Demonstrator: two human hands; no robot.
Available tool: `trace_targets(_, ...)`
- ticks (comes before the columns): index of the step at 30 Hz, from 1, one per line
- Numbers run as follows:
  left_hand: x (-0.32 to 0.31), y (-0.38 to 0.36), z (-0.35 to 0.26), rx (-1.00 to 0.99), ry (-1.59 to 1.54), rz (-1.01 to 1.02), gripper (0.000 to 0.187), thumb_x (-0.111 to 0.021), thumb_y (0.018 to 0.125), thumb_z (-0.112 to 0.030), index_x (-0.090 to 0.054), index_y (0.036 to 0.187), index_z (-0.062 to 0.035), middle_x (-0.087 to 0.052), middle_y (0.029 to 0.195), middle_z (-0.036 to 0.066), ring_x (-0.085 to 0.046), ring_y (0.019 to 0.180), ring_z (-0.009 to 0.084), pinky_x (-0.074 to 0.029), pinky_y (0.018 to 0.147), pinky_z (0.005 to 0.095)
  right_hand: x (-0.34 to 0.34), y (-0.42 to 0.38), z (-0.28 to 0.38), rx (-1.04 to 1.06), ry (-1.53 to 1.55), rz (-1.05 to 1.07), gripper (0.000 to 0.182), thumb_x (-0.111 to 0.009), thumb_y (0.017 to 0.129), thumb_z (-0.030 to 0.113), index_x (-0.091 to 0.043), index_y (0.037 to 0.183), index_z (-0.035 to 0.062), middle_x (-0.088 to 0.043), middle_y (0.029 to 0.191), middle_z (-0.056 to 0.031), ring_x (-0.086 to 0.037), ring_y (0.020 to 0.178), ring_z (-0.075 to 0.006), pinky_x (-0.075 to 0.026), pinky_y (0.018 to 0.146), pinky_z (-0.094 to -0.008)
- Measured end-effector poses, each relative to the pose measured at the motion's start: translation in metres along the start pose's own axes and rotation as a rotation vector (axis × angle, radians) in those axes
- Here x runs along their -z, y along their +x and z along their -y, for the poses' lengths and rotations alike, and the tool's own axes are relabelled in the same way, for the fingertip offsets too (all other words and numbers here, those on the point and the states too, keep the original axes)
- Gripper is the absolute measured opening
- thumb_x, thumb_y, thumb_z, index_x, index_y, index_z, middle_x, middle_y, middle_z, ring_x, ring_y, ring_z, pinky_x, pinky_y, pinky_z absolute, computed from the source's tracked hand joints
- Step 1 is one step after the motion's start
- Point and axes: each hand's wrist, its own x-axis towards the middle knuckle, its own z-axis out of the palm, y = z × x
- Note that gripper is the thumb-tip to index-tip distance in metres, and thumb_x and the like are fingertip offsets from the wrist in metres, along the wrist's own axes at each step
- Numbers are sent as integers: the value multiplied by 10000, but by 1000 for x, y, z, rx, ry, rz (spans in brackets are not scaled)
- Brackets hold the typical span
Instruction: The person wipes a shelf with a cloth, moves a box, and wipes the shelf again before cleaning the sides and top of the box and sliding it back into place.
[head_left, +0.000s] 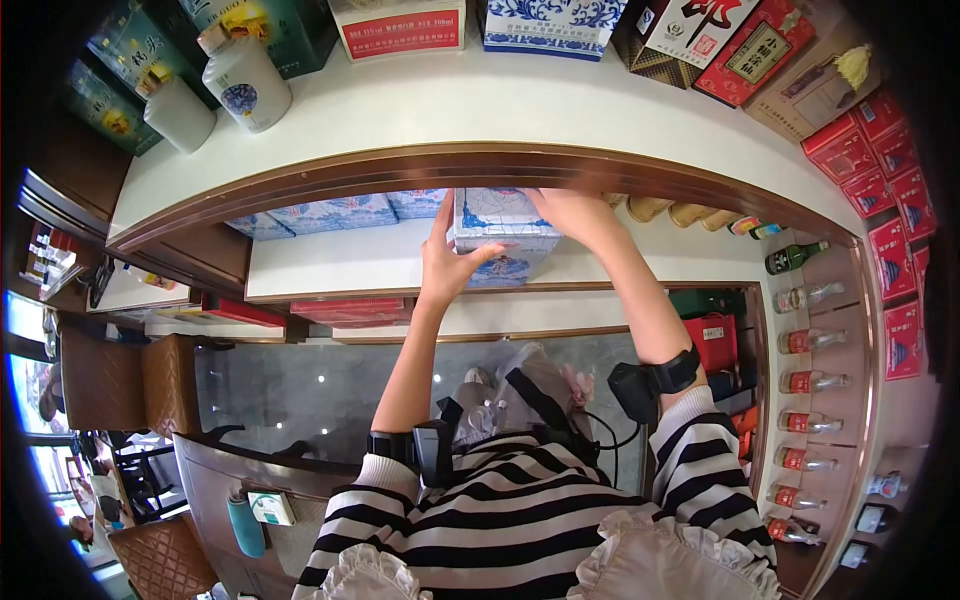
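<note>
A blue-and-white patterned box (505, 240) sits on the shelf below the top one, at its front edge. My left hand (450, 262) grips its left side, the thumb across the front and the fingers reaching up along the side. My right hand (575, 213) holds the box at its upper right; some of those fingertips are hidden behind the box and the upper shelf's edge. Similar blue-and-white boxes (335, 213) stand in a row to the left on the same shelf. To the right, round-ended tan containers (690, 214) are partly covered by the upper shelf.
The top shelf's brown edge (480, 160) overhangs my hands. White bottles (248, 85) and boxed goods stand on that shelf. Several glass bottles (812, 382) line the right side. Red boxes (350, 310) lie on a lower shelf. Behind at left are brown chairs (168, 385) and a counter.
</note>
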Motion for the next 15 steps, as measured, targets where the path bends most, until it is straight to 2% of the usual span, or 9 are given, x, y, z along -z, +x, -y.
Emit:
trace_targets(2, 0, 0, -2, 7, 14, -4, 869, -753, 573, -91, -243, 1273, -29, -484, 1121, 163, -506, 975, 188, -458, 787, 331, 5, -7, 0, 121, -29, 67, 251, -466, 799, 181, -547, 1015, 82, -560, 979, -144, -527, 872, -290, -411, 763, -362)
trace_targets(4, 0, 0, -1, 14, -4, -2, 873, -754, 572, -93, -241, 1275, -33, -483, 1124, 162, -498, 990, 192, -451, 798, 338, 19, -13, 10, -20, 151, 407, 296, -520, 752, 117, -549, 1046, 121, -536, 1045, -138, -515, 910, -285, -414, 769, -348)
trace_targets(5, 0, 0, 0, 21, -19, 0, 876, -755, 570, -96, -240, 1276, -37, -482, 1126, 160, -489, 1005, 195, -445, 810, 345, 16, -18, 7, -21, 151, 406, 296, -520, 752, 117, -549, 1046, 121, -536, 1045, -138, -515, 910, -285, -414, 769, -348)
trace_targets(7, 2, 0, 4, 37, 7, 0, 879, -758, 568, -104, -241, 1277, -41, -477, 1135, 159, -476, 1026, 201, -434, 823, 354, 12, -28, 3, 418, 222, 144, 324, -556, 720, 98, -553, 1043, 108, -576, 929, -145, -510, 877, -269, -422, 739, -351)
trace_targets(8, 2, 0, 6, 51, 33, 0, 882, -760, 566, -112, -243, 1277, -45, -471, 1145, 157, -463, 1046, 207, -423, 836, 364, 16, -34, 0, 416, 220, 141, 324, -556, 720, 98, -553, 1043, 108, -576, 929, -145, -510, 877, -269, -422, 739, -351)
trace_targets(10, 2, 0, -1, 52, 35, 8, 892, -763, 562, -121, -239, 1281, -53, -455, 1165, 155, -447, 1067, 212, -415, 842, 371, 38, -44, 10, 239, 322, 463, 332, -577, 702, 75, -562, 1032, 93, -575, 957, -132, -500, 802, -266, -416, 713, -353)
trace_targets(12, 2, 2, -1, 52, 35, 12, 902, -766, 559, -131, -235, 1284, -60, -439, 1185, 153, -430, 1087, 217, -407, 848, 377, 34, -65, 0, 302, 420, 394, 311, -573, 710, 79, -570, 1021, 86, -579, 890, -135, -486, 736, -253, -411, 686, -329)
trace_targets(14, 2, 1, 8, 49, -16, 30, 929, -777, 545, -157, -224, 1285, -58, -378, 1239, 164, -408, 1112, 243, -402, 849, 381, 33, -89, -10, 89, 588, 344, 292, -574, 729, 90, -558, 1014, 32, -583, 809, -97, -503, 704, -189, -409, 652, -275)
trace_targets(15, 3, 0, 6, 49, -18, 29, 929, -777, 545, -157, -224, 1285, -58, -378, 1239, 164, -408, 1112, 243, -402, 849, 381, 27, -100, -19, 89, 586, 345, 292, -574, 729, 90, -558, 1014, 32, -583, 809, -97, -503, 704, -189, -409, 652, -275)
